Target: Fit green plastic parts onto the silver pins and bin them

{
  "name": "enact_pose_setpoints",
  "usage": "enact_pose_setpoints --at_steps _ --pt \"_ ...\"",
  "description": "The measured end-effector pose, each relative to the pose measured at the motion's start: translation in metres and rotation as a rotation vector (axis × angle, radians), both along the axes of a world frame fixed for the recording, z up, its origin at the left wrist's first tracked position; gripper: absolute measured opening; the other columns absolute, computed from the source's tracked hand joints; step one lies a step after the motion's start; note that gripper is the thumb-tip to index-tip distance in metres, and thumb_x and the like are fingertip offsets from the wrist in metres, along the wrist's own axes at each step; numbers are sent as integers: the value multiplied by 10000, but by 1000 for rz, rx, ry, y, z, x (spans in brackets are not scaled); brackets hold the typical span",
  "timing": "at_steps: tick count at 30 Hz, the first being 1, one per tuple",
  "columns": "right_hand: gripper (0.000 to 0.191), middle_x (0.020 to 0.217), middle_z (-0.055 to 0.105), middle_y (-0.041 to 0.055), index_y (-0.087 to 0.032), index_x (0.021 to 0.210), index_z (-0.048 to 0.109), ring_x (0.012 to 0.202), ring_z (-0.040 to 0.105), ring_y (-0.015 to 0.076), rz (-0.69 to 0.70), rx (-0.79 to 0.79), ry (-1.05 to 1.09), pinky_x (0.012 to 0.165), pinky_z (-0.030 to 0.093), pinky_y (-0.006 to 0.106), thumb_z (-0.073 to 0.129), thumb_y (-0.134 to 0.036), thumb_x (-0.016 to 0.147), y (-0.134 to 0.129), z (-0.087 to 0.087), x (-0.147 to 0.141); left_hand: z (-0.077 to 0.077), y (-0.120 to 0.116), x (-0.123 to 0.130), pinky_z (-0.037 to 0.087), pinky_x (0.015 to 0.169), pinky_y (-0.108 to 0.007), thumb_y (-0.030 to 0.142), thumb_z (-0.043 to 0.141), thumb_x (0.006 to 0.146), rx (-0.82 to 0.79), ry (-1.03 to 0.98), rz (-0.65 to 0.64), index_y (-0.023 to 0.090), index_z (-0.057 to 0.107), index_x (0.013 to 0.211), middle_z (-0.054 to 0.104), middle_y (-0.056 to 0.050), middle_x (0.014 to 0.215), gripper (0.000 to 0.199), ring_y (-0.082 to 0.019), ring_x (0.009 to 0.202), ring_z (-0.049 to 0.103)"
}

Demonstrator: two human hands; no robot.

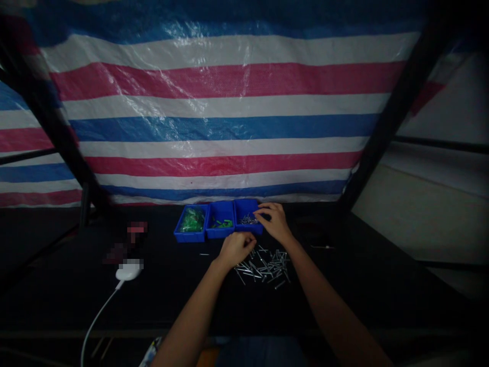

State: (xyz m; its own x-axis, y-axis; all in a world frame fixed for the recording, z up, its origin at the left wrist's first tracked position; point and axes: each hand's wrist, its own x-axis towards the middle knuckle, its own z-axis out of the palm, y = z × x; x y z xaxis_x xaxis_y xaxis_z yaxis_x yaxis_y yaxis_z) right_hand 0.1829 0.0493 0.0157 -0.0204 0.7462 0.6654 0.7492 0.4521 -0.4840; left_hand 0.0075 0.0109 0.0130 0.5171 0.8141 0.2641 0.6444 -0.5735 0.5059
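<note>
on the black counter stand three blue plastic bins. the right hand, fingers half curled, reaches the rim of the end bin, which holds metal fasteners; the curled left hand sits beside a loose pile of fasteners, its grip hidden.

A dark surface carries 3 blue plastic bins side by side near its far edge. In front of them lies a loose scatter of slim metal fasteners, with 2 stray pieces off to either side. Further left rests a white rounded device trailing a white cable.
</note>
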Motion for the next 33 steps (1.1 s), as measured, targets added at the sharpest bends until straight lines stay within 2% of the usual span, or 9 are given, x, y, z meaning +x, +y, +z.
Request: enact_pose_setpoints --at_steps 7,16,22,28,33 --pt "147 868 651 37 -236 788 681 884 533 210 68 30 142 827 349 381 555 -292 737 -1 6 20 1 11 -5 345 520 -192 337 479 780 -85 -213 0 154 631 818 590 8 650 240 -98 543 492" --pt "172 800 657 31 -214 801 671 767 556 178 106 -68 173 696 410 304 520 -247 726 -4 1 18 6 6 -8 366 567 -199 226 526 715 -95 -78 -48 184 646 869 632 0 780 200 -112 633 528" --pt "175 770 653 29 -213 801 672 725 562 169 109 -99 138 682 417 296 517 -233 723 -6 3 16 10 5 -12 354 554 -200 276 638 657 -198 -34 -262 166 685 803 606 -18 751 188 -109 631 507" --pt "180 746 653 23 -209 804 673 707 565 161 110 -91 129 690 415 291 511 -223 729 -7 3 17 11 3 -15 379 623 -203 318 698 620 -330 -36 -515 163 704 793 624 -40 784 232 -136 738 542" --pt "185 746 653 21 -209 805 674 716 564 160 94 -98 107 685 412 284 508 -203 723 -6 3 17 10 4 -13 374 728 -223 269 700 624 -293 -15 -532 172 711 748 637 -35 758 158 -146 785 551"
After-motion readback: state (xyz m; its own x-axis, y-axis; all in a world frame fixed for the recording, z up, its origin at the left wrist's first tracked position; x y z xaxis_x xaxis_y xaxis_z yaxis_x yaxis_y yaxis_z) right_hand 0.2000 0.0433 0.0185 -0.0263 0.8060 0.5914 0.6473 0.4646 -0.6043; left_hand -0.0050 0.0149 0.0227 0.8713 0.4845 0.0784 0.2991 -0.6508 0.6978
